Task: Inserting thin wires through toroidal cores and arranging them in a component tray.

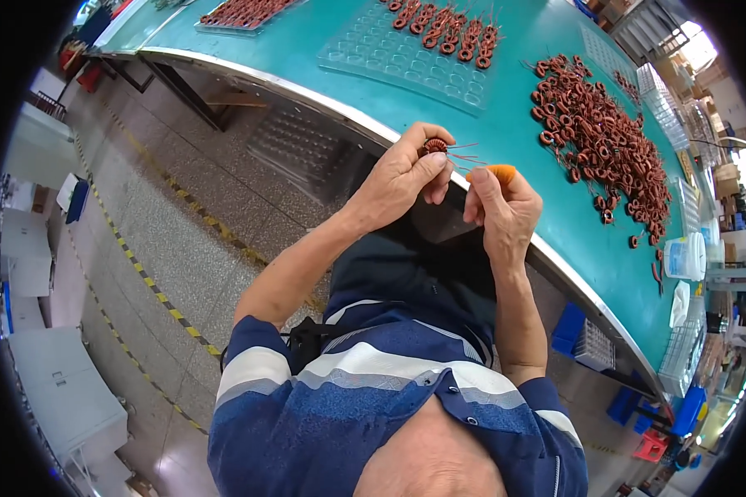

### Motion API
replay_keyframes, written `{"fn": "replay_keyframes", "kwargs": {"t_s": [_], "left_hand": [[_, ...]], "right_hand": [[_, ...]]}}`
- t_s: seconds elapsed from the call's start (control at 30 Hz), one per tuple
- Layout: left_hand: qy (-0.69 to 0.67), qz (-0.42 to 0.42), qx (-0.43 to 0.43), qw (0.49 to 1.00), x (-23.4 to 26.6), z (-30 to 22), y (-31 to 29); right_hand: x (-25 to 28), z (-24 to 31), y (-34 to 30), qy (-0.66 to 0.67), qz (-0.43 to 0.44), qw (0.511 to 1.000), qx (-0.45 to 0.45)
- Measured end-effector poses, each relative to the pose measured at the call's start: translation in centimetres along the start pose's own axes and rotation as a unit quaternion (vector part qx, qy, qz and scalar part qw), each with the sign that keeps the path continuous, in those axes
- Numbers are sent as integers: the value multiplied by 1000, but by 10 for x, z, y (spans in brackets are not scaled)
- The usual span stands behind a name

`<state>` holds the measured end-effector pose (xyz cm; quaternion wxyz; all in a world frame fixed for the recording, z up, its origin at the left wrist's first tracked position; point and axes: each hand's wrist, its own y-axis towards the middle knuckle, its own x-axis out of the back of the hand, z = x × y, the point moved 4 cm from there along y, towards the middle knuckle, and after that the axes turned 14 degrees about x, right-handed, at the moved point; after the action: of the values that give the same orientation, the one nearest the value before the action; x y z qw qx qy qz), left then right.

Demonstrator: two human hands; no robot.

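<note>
While the left hand (402,174) pinches a coil (434,147) between thumb and fingers, I can see the coil's thin leads (464,156) sticking out toward the other hand. The coil is held up at the near edge of the bench (506,132). The right hand (510,211) is just beside it, thumb and index finger drawn close together, with an orange cover (499,172) at the index finger; from my end I cannot tell whether a lead is caught between those fingertips. I see the two hands near each other but apart.

Straight ahead of the hands, on the bench, I have a clear tray (381,62) with round pockets; rows of coils (448,33) lie across its far part, leads attached. Well off to the left of the left hand, I find a second tray (232,31) packed with more coils. To the right of the right hand, I see a large loose pile (601,141) of coils, a few strays at its near end. Farther right of that hand, past the pile, I see a white tub (685,258), with a white tissue (680,304) near it. Lower down, right of the right forearm, I make out a blue bin (569,329) under the bench.
</note>
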<state>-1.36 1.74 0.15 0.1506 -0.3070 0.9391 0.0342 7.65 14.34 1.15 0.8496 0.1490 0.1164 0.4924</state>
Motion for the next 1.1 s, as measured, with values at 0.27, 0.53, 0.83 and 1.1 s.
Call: {"fn": "replay_keyframes", "kwargs": {"t_s": [0.27,0.53,0.83,1.1], "left_hand": [[28,28,0,999,-9,-17,-29],[26,14,3,1000,-11,-17,-21],[-10,32,9,999,13,8,25],[254,-192,-190,928,75,-9,74]], "right_hand": [[-8,24,-9,-41,-4,997,64],[-3,23,1,-75,-40,989,121],[-3,0,54,-4,101,995,11],[-33,11,198,-298,250,910,145]]}}
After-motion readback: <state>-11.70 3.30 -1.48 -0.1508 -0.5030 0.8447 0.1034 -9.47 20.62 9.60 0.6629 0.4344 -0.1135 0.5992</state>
